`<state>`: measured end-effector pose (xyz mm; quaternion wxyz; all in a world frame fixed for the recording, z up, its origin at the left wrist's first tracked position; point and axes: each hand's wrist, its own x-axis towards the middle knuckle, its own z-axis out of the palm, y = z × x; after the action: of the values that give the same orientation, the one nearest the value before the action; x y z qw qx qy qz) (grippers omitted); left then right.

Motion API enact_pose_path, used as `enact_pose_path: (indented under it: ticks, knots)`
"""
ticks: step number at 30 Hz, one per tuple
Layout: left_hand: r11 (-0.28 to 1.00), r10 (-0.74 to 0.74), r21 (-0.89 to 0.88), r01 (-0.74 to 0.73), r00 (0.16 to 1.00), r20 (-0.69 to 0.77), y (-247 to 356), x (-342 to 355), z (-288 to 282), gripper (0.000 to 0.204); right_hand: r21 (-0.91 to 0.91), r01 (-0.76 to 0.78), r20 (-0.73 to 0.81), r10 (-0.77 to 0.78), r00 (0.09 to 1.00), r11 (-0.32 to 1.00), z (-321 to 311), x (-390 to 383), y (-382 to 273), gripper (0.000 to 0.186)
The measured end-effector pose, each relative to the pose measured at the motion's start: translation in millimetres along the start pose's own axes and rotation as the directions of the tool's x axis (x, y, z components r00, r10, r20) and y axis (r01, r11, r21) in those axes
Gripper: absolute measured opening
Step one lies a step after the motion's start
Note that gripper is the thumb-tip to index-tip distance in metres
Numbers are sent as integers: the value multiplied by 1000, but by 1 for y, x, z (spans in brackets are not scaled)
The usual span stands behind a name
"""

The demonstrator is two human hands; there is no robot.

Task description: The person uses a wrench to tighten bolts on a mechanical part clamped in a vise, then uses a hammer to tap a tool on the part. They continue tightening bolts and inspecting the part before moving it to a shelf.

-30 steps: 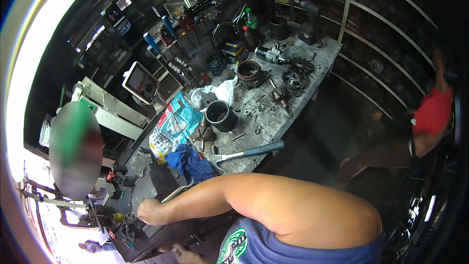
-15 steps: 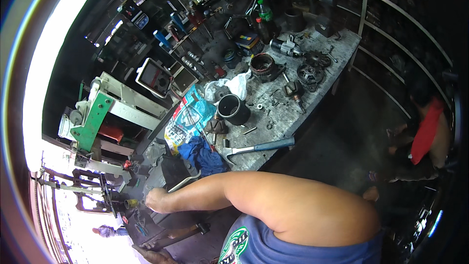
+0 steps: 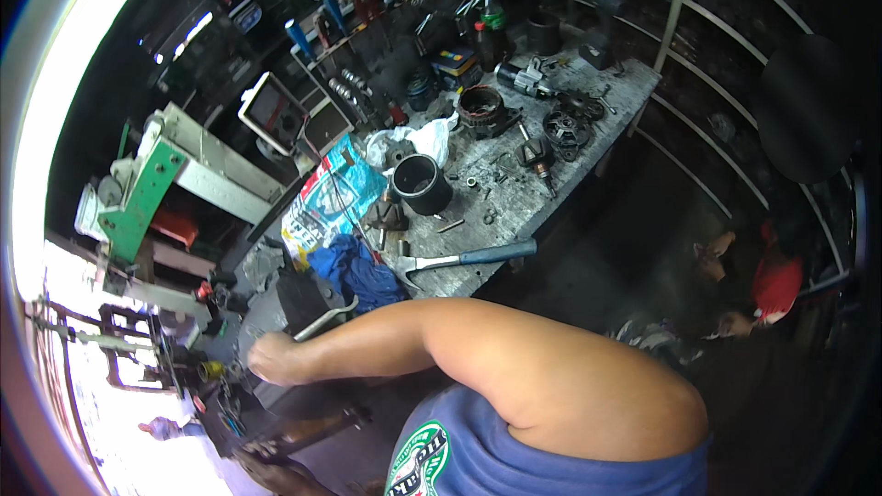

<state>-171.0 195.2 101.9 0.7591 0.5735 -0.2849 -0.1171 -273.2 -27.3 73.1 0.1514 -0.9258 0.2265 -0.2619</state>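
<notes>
My right arm reaches across to the left, and my right hand (image 3: 273, 360) is closed in a fist at the bench. What it grips is hidden. A bent metal bar (image 3: 323, 320) runs out beside the wrist; I cannot tell if the hand holds it. Below, at the lower edge, is my left hand (image 3: 266, 467), dark and blurred, its fingers unclear. Between the hands and the bench corner extends a dark bar (image 3: 317, 427). A blue cloth (image 3: 360, 274) lies beyond my forearm, with a blue-handled claw hammer (image 3: 469, 257) to its right.
The worktop (image 3: 459, 220) carries a dark metal cylinder (image 3: 421, 186), rotors (image 3: 536, 158), a stator ring (image 3: 481, 108), an impact wrench (image 3: 522, 79) and bottles (image 3: 492, 14). A green-and-white press frame (image 3: 147, 188) stands left. A person in red (image 3: 776, 285) crouches right, near metal shelving (image 3: 675, 9).
The whole view has turned slightly, so the bench and its things sit a little further left and higher. My right hand stays closed at about the same spot on the bench.
</notes>
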Motion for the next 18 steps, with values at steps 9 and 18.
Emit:
enact_pose_path:
  ticks: [9,18]
  knots:
    - [804,34,569,-170,970,242,-77,47,-55,45,-77,136,-446,-156,881,988,-52,-76,-8,33]
    - [828,185,423,-367,893,410,-41,50,76,46,335,-141,-397,275,875,932,-89,-224,-3,23]
